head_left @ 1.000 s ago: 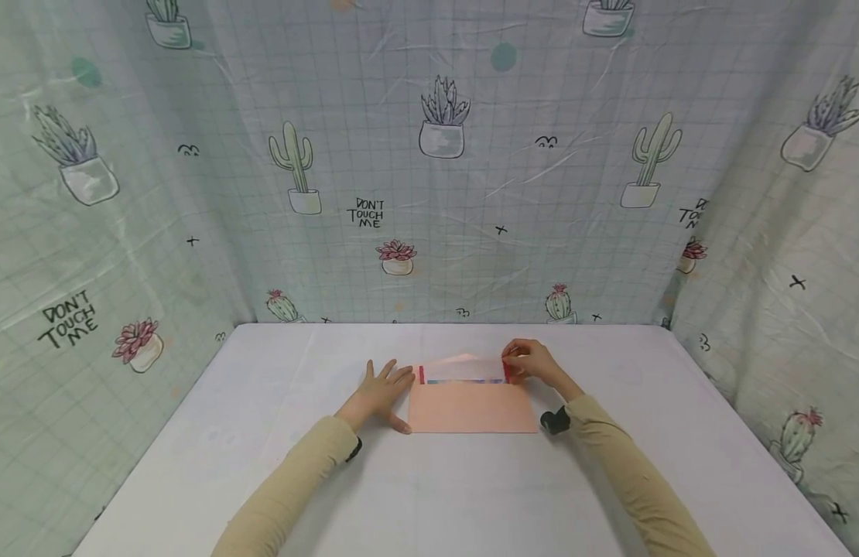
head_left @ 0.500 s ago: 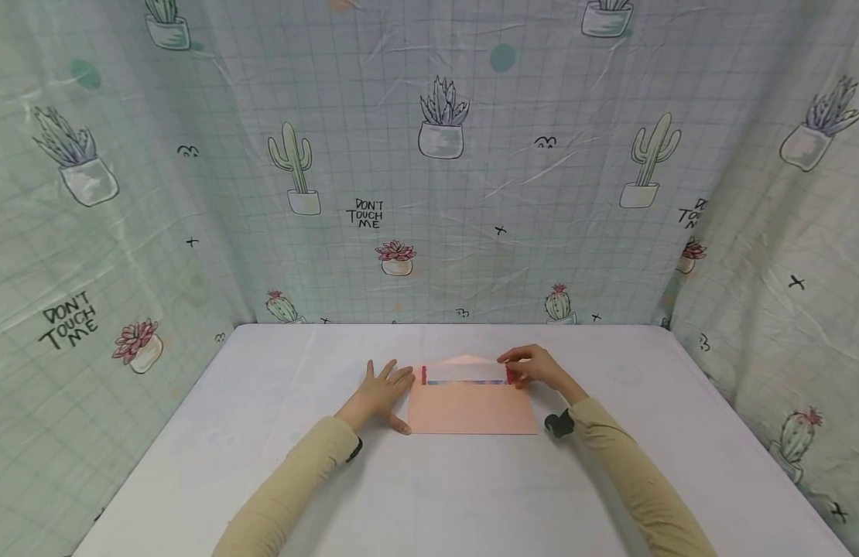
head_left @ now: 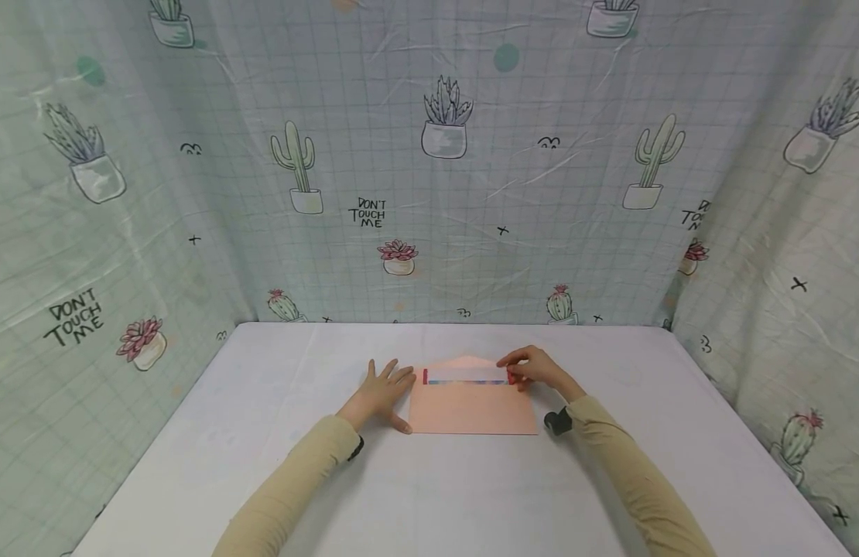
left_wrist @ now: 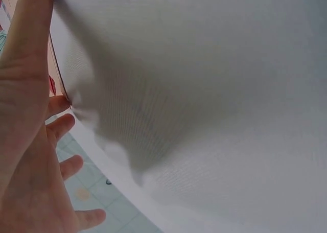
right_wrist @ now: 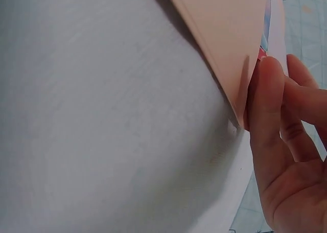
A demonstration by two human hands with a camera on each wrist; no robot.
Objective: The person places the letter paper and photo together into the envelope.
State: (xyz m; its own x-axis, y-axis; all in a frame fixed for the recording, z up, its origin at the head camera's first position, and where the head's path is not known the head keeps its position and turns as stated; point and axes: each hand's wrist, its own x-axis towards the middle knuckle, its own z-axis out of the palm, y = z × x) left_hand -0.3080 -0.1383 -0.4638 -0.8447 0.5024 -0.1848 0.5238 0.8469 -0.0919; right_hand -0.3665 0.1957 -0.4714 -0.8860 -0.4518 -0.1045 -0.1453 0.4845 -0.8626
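A peach envelope lies on the white table with its pointed flap open on the far side. A pale card with red ends and a bluish strip sits partly inside, its upper part showing above the pocket edge. My left hand rests beside the envelope, fingers spread, fingertip and thumb touching its left edge. At the right end, my right hand pinches the card's red corner between thumb and fingers. The right wrist view shows the thumb against the envelope's corner; the card's lower part is hidden in the pocket.
The white table runs back to a hanging cloth printed with potted cacti, which also encloses both sides. A dark wrist device sits under the right sleeve.
The card has shifted slightly right and toward me, a little deeper in the envelope. My right hand moved slightly nearer with it. The left hand has stayed in place.
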